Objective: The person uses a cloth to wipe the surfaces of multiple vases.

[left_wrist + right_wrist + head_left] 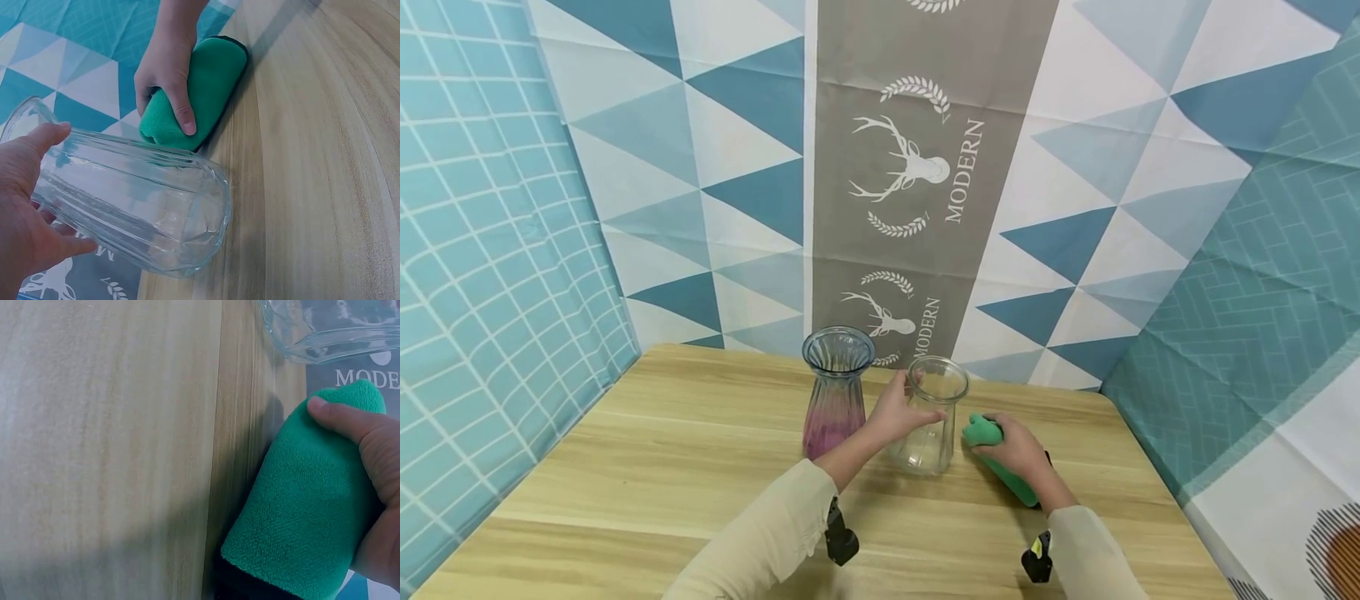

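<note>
My left hand (906, 412) grips a clear glass vase (928, 454) near its neck, thumb on one side and fingers on the other. In the left wrist view the clear vase (144, 194) shows faint vertical ribs and holds nothing visible. Its base is at the tabletop; whether it touches cannot be told. To the right, my right hand (1018, 450) grips a folded green towel (1011, 483) with a dark edge. The right wrist view shows my thumb pressed on the fuzzy towel (306, 494), close to the tabletop. Part of my right fingers is hidden behind it.
A blue-rimmed ribbed glass vase (835, 400), pinkish in its lower part, stands just left of the clear one. Both are near the back of the wooden table (647, 467). Patterned cloth walls (745, 167) rise behind and at the sides.
</note>
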Available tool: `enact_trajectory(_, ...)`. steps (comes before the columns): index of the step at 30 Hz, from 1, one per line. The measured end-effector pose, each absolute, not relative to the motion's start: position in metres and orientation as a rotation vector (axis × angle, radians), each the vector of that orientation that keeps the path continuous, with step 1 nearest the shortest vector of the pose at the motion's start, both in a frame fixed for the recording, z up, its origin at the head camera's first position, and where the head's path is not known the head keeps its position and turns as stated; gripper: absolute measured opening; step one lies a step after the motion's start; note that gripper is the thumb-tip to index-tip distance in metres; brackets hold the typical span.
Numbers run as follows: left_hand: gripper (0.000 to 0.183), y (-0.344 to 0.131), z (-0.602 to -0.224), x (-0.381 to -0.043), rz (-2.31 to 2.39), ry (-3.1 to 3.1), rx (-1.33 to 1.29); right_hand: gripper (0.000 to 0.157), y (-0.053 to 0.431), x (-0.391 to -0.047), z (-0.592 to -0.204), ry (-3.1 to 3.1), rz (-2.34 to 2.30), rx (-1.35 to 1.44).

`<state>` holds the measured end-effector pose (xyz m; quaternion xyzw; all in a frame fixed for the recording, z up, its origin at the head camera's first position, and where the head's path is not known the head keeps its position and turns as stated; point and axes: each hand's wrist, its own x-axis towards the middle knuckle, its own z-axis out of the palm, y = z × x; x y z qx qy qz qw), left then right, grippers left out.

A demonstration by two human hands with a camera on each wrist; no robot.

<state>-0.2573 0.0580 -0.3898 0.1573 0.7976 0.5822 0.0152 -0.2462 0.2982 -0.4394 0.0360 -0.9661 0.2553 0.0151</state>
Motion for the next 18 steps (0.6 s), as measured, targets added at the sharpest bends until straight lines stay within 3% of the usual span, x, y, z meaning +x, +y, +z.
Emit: enact_trajectory(18,0.082,0.043,-0.397,-0.25,1.745,2.555,0.517,0.069,0.297,-0.241,-0.439,-3.014,0.88,0.164)
